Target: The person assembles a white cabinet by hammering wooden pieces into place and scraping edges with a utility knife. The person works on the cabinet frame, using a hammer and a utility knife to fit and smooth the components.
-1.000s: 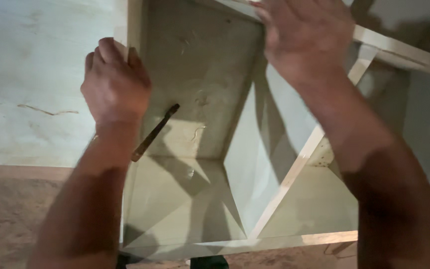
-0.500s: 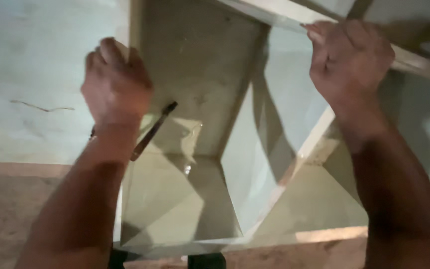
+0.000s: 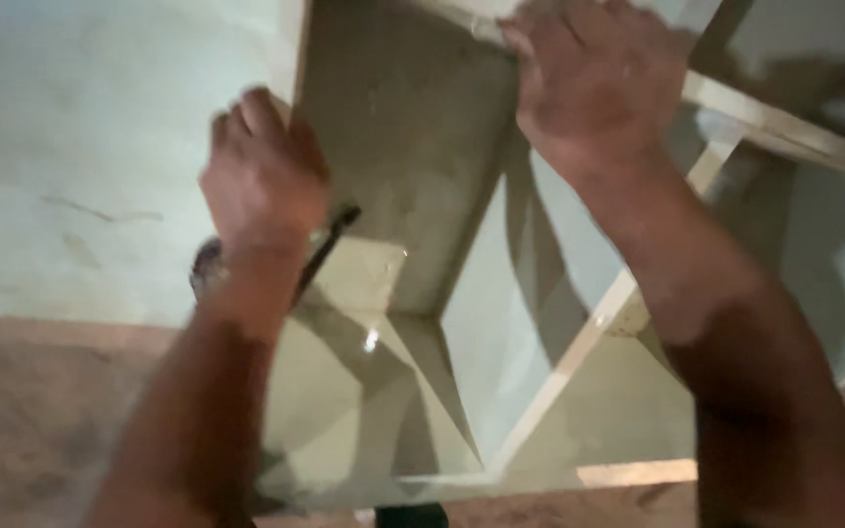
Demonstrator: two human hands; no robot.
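A pale wooden cabinet frame (image 3: 579, 352) with open compartments lies below me, seen from above. My left hand (image 3: 264, 176) is curled over the top edge of its left side panel (image 3: 290, 49). A thin dark tool (image 3: 330, 244) sticks out from under that hand, beside the wrist. My right hand (image 3: 589, 83) grips the far top rail (image 3: 784, 122) of the frame, fingers folded over the edge. An inner divider panel (image 3: 511, 323) stands between the two compartments.
A pale flat board (image 3: 80, 176) lies to the left of the frame. Brown rough floor (image 3: 41, 420) runs along the bottom left. A dark object (image 3: 411, 515) peeks out under the frame's near edge.
My right hand has slid left along the far rail, back towards the middle. The left hand has stayed on the side panel. The view has shifted slightly.
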